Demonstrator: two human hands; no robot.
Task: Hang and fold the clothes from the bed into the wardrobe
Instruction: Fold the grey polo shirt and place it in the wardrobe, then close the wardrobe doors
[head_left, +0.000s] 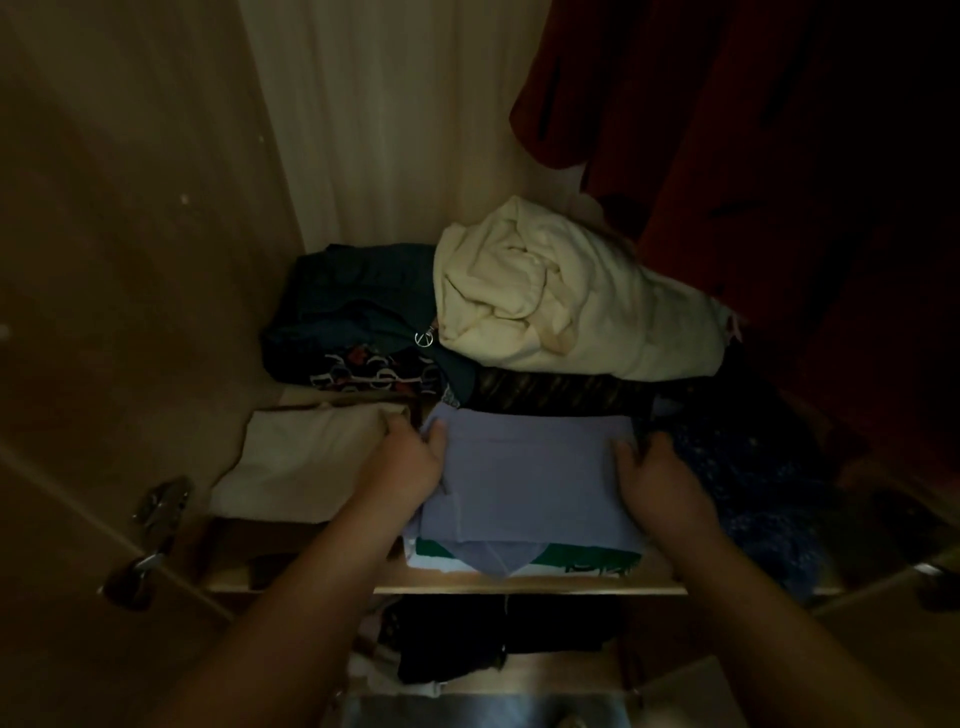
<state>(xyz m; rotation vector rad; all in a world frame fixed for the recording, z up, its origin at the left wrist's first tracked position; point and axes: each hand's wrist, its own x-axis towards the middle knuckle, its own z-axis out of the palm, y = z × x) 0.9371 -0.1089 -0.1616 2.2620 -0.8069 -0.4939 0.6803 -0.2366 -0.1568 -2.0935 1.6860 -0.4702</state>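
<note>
Left grip (410, 460) and right grip (660, 486) each pinch a side edge of the folded lilac shirt (524, 478), thumbs on top. It lies on a green-and-white pile (597, 558) at the front of the wardrobe shelf (519, 590). A white cloth (306, 462) lies just left; behind, a cream bundle (561, 296) tops dark clothes (353, 301); red garments (753, 130) hang beyond

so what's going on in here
A person holds a folded lilac garment on top of a stack on the wardrobe shelf. The left hand grips its left edge and the right hand its right edge, thumbs on top. A crumpled cream garment sits on the piles behind, and red clothes hang at upper right.
</note>
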